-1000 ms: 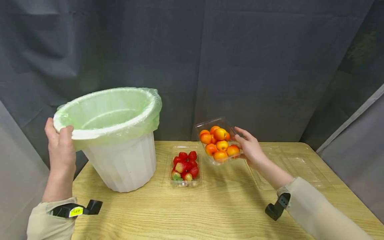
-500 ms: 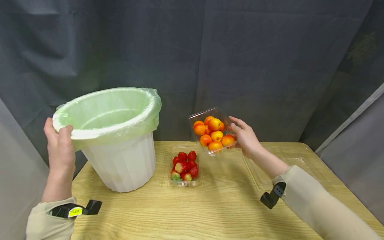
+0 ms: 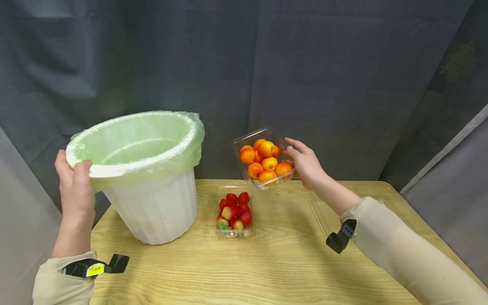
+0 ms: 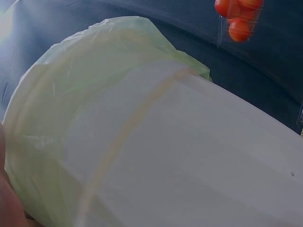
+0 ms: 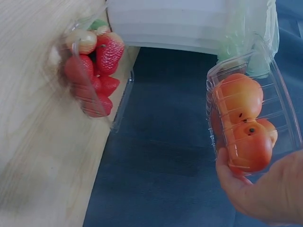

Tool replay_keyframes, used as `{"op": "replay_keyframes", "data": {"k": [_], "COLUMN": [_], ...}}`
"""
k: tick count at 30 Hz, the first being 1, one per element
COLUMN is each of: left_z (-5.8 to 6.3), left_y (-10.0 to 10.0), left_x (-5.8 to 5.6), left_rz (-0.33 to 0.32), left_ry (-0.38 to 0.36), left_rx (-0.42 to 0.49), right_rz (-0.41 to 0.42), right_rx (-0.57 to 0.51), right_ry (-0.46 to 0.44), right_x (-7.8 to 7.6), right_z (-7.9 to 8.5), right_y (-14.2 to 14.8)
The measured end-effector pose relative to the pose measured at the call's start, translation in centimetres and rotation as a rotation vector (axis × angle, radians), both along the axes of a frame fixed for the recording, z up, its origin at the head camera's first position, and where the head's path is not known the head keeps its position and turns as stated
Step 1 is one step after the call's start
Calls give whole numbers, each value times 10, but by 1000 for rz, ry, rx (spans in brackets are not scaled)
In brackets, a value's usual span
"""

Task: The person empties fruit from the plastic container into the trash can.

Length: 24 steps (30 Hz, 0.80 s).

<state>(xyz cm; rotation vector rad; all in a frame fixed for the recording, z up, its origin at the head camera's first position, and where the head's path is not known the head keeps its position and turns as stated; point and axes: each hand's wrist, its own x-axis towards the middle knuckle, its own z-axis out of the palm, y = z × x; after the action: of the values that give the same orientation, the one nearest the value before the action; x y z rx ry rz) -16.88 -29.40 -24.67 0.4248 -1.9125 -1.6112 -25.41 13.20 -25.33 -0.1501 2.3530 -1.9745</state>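
My left hand (image 3: 77,186) grips the near left rim of a white ribbed bin (image 3: 160,207), thumb over the edge. A pale green bag (image 3: 179,156) lines the bin and folds over its rim; the bin leans slightly towards the left. In my right hand (image 3: 309,165) is a clear plastic fruit box (image 3: 248,140), gripped by its right side, tilted and raised above the table. It holds several orange-yellow apricot-like fruits (image 3: 269,163). Below and left of it, a second clear box (image 3: 253,228) full of strawberries (image 3: 234,211) sits on the table beside the bin.
A clear plastic lid or tray (image 3: 320,212) lies flat on the right of the wooden table (image 3: 236,271), partly behind my right forearm. Dark cloth (image 3: 324,76) hangs behind the table's back edge, and a grey panel (image 3: 453,173) stands at the right.
My right hand has carried the box of orange fruits up and leftward, closer to the bin. The left hand and the bin have barely moved; the strawberries have stayed put.
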Motion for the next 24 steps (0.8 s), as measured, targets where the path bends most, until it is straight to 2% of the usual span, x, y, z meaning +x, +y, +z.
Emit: {"op": "replay_keyframes", "data": {"k": [5, 13, 24], "left_z": [0, -1, 0], "left_y": [0, -1, 1], "left_x": [0, 1, 0], "left_rz": [-9, -32, -12], "left_ry": [-12, 22, 35], "left_rx": [-1, 2, 12], "right_rz": [-1, -10, -13], "right_rx": [11, 19, -15], "right_ry": [-7, -3, 29], "right_x": [-4, -10, -13], "right_z": [10, 29, 54], "right_y": [-6, -19, -41]}}
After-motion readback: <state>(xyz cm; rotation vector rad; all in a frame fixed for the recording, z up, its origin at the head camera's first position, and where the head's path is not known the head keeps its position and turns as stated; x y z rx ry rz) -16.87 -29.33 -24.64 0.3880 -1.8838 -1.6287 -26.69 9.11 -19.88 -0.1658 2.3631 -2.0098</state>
